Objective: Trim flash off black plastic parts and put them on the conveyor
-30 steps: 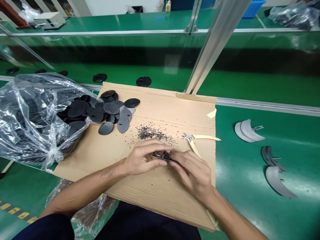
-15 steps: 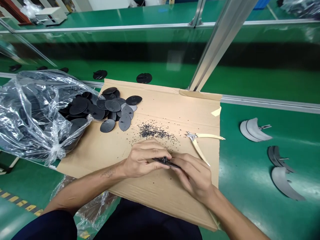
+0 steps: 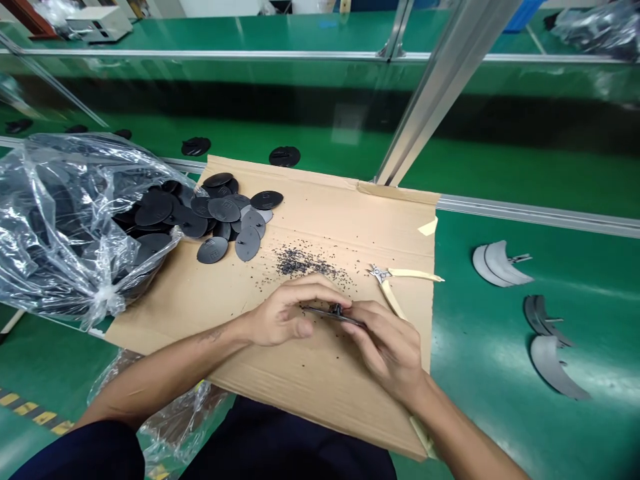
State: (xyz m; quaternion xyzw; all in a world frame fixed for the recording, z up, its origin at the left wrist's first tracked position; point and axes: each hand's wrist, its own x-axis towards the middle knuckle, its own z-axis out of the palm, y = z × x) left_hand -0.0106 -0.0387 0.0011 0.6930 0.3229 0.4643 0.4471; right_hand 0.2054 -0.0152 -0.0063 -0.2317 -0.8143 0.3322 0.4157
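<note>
A thin black oval disc [image 3: 325, 314], seen nearly edge-on with a small raised post on its upper face, is gripped at its right end by my right hand [image 3: 387, 343]. My left hand [image 3: 285, 310] arches over the far side of it, fingers stretched and thumb apart from the disc. Its fingertips are near the post; whether they touch it I cannot tell. Beyond the hands lies a scatter of tiny black bits [image 3: 303, 261]. Side cutters with cream handles [image 3: 395, 300] rest spread on the cardboard sheet [image 3: 320, 207].
To the left, a clear plastic bag [image 3: 55, 220] spills a pile of black discs [image 3: 225, 210] onto the cardboard. Grey curved parts [image 3: 500, 261] sit on the green bench at right. A metal post [image 3: 440, 100] rises at the cardboard's far edge. More discs [image 3: 284, 157] lie behind.
My left thumb has come away from the disc and the left fingers have opened up. My right hand still holds the disc. The view has shifted slightly.
</note>
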